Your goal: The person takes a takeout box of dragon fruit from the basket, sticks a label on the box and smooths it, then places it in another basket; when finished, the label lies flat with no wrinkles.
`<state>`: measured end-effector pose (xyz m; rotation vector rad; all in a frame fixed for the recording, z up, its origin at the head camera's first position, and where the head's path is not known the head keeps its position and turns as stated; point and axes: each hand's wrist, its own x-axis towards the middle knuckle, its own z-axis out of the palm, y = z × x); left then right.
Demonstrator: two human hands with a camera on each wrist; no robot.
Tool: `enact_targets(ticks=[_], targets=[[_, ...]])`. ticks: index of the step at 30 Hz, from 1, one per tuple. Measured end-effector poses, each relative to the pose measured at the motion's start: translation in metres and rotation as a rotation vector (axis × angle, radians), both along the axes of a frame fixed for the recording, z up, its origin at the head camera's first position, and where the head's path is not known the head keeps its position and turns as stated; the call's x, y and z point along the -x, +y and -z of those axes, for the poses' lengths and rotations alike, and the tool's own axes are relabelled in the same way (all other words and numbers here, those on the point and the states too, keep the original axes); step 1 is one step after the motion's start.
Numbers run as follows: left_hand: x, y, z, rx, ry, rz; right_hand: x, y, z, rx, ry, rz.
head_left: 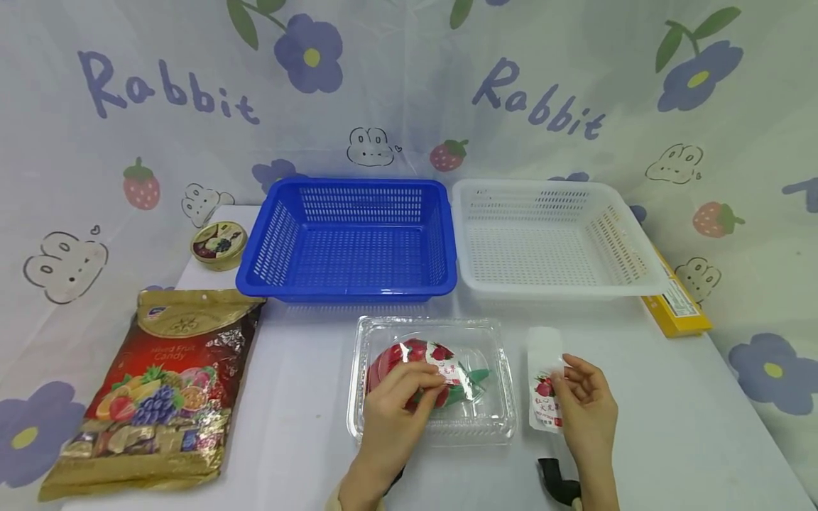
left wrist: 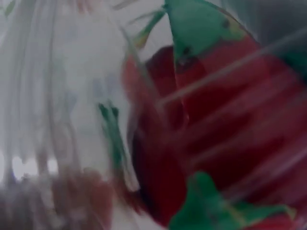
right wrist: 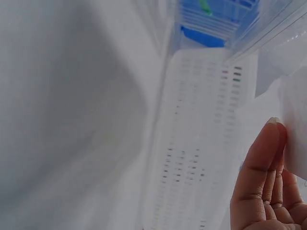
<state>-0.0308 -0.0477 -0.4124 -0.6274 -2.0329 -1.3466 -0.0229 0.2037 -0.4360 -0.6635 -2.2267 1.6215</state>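
Observation:
A lidded clear plastic box lies on the table in the head view, with a red dragon fruit with green tips inside. Over its lid, my left hand pinches a small printed sticker between thumb and fingertips. In the left wrist view the fruit shows blurred through the plastic. To the right of the box, my right hand holds a white strip of stickers by its right edge, dragon fruit print facing up. The strip's pale paper also shows at the fingertips in the right wrist view.
Behind the box stand a blue basket and a white basket, side by side. On the left lie a red candy bag and a round tin. A yellow carton sits beside the white basket.

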Motion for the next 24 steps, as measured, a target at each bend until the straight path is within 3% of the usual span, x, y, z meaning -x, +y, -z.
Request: enact_targets(ticks=[3,8,18,22,24], targets=[[0.001,0.000,0.001,0.118,0.057,-0.023,0.002,0.002,0.003,-0.061,-0.047,-0.016],[0.001,-0.003,-0.001,0.259,0.096,-0.037,0.004,0.006,0.005,-0.194,-0.152,-0.075],[0.005,-0.012,0.001,0.393,0.067,-0.058,0.008,0.005,0.003,-0.374,-0.273,-0.175],[0.005,-0.014,0.002,0.431,0.065,-0.067,0.004,-0.003,-0.010,-0.360,-0.247,-0.178],[0.004,-0.015,0.002,0.448,0.054,-0.069,0.000,-0.011,-0.021,-0.369,-0.179,-0.169]])
